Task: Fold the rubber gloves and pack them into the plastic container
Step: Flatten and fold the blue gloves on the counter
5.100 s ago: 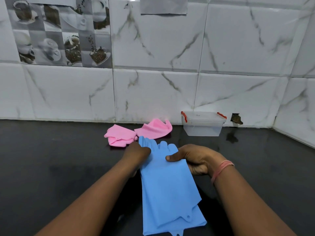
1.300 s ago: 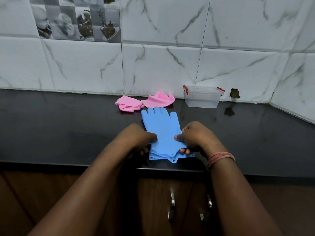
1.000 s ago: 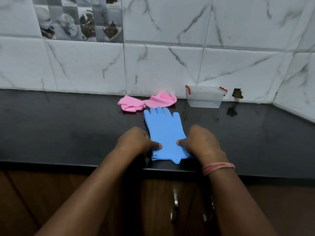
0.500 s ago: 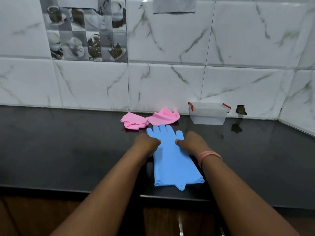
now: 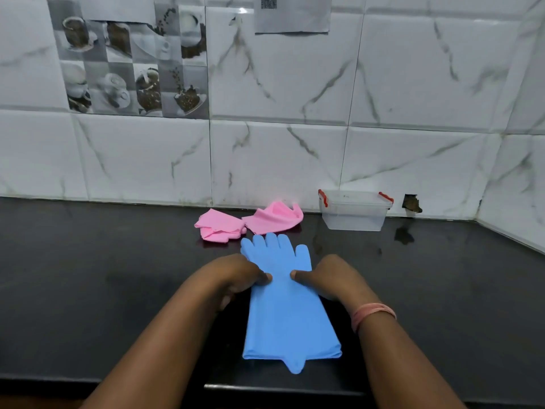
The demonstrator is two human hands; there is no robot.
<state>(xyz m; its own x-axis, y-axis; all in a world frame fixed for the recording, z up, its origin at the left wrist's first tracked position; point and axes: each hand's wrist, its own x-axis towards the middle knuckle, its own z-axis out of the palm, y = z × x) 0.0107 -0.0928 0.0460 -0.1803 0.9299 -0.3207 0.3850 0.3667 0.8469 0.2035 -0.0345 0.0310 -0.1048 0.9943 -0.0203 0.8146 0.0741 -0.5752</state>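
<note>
The blue rubber gloves [image 5: 287,308] lie stacked flat on the black counter, fingers pointing toward the wall, cuff near the front edge. My left hand [image 5: 233,276] grips their left edge just below the fingers, thumb on top. My right hand [image 5: 327,276] grips the right edge at the same height. Two crumpled pink gloves [image 5: 250,221] rest behind the blue ones. The clear plastic container [image 5: 354,209] with red clips stands against the wall at the back right; its inside looks empty.
The black counter [image 5: 103,276] meets a white marble-tiled wall behind and a side wall at the right. A small hole [image 5: 412,203] in the tile sits right of the container. The counter's front edge runs just below the cuff.
My hands slid from the cuff end up along the blue gloves to just below the fingers. The camera tilted up, so the cabinet below the counter left the view.
</note>
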